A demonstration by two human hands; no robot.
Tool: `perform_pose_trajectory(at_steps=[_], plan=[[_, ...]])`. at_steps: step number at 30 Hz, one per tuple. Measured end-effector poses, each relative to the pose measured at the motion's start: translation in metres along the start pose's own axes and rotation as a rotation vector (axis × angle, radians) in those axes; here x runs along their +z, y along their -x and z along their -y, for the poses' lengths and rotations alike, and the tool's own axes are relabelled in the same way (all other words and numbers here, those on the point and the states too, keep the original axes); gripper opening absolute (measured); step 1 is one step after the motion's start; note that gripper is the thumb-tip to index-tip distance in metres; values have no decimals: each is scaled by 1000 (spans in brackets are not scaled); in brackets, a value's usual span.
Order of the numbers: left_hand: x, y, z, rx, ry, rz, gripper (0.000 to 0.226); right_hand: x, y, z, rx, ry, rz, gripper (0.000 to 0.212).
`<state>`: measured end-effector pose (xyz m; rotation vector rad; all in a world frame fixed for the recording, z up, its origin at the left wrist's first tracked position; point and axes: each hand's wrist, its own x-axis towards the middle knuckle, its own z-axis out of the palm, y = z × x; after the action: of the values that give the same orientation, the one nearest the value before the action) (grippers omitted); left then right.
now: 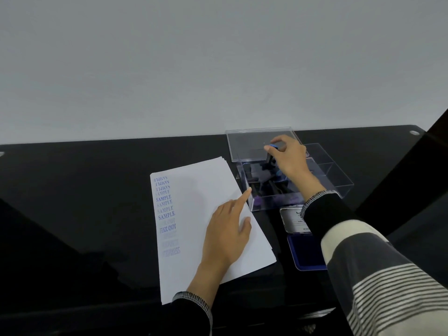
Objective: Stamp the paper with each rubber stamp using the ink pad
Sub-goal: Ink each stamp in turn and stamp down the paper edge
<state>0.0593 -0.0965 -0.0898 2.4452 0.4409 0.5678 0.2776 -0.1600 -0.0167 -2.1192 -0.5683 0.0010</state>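
Observation:
A stack of white paper point(194, 190) lies on the black table, with blue SAMPLE, FAX OUT and EXPRESS prints down its left side. My left hand point(228, 229) rests flat on the paper's right part, index finger pointing at the box. My right hand point(288, 156) pinches a rubber stamp point(272, 151) with a blue top, held over a clear plastic box point(339, 187) where more dark stamps point(264, 183) lie. The open ink pad point(303, 251) with its blue cushion sits right of the paper, its lid point(291, 219) lying open behind it, partly hidden by my sleeve.
The box's clear lid point(254, 141) stands up behind it against the grey wall. The black table point(97, 202) stretches left and right of the paper. A dark slanted object point(412, 178) rises at the far right.

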Motion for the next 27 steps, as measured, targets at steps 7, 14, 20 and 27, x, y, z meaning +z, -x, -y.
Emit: perform_pose_trajectory(at_steps=[7, 14, 20, 27], plan=[[0, 1, 0, 5, -2, -9, 65, 3, -2, 3, 23, 27, 69, 16], [1, 0, 1, 2, -12, -12, 65, 7, -7, 14, 1, 254, 262, 24], [1, 1, 1, 8, -19, -15, 65, 5, -4, 13, 11, 174, 147, 21], [1, 2, 0, 10, -21, -17, 66, 14, -9, 25, 51, 460, 433, 27]])
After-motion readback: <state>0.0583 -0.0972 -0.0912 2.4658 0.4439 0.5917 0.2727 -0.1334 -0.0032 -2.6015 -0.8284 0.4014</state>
